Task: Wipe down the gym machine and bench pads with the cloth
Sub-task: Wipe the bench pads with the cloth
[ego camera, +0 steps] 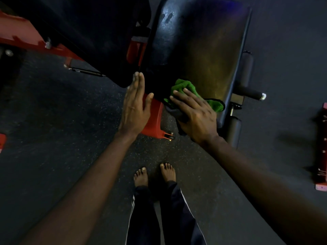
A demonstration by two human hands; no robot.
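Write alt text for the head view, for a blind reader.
A right hand presses a green cloth on a black bench pad; the left hand, fingers straight, reaches beside the pad's edge. Bare feet stand on dark floor.

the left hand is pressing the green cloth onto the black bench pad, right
Not quite: it is the right hand that presses the green cloth onto the black bench pad. The left hand lies flat with straight fingers at the pad's left edge, with no cloth under it. The head view shows this.
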